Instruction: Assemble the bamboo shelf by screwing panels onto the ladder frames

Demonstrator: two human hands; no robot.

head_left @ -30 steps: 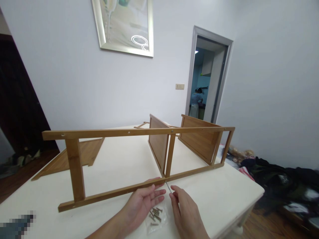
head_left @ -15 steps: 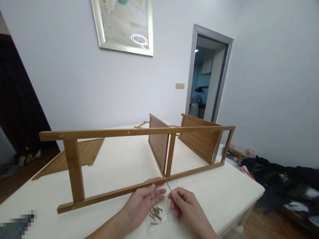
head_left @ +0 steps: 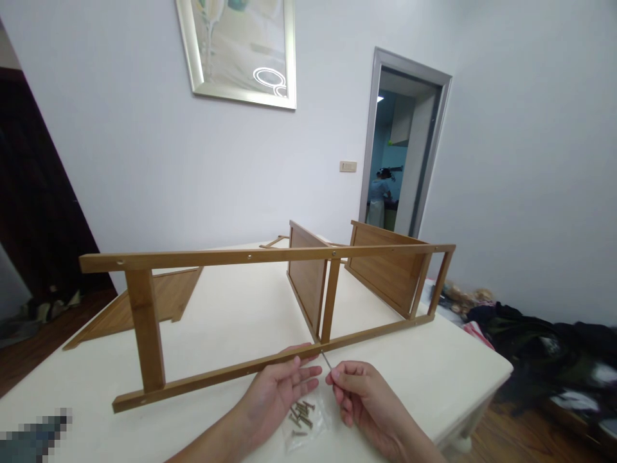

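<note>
A long bamboo frame (head_left: pixel 250 257) stands on its edge on the white table (head_left: pixel 231 315), with two upright panels (head_left: pixel 308 276) joined behind it. My left hand (head_left: pixel 279 392) lies palm up with fingers stretched against the frame's lower rail (head_left: pixel 231 372). My right hand (head_left: pixel 359 395) is closed in a pinch on a thin metal tool (head_left: pixel 326 360), whose tip meets the lower rail under the middle upright. Several screws (head_left: pixel 301 415) lie on a clear plastic bag between my hands.
A loose bamboo panel (head_left: pixel 144 302) lies flat at the table's far left. The table's right edge and corner are close to my right hand. Dark clothes (head_left: pixel 540 334) are heaped on the floor at right. A person stands far off in the doorway (head_left: pixel 383 199).
My right hand has turned and curled tighter round the thin tool, its wrist swinging to the right. The left hand and the frame have barely moved.
</note>
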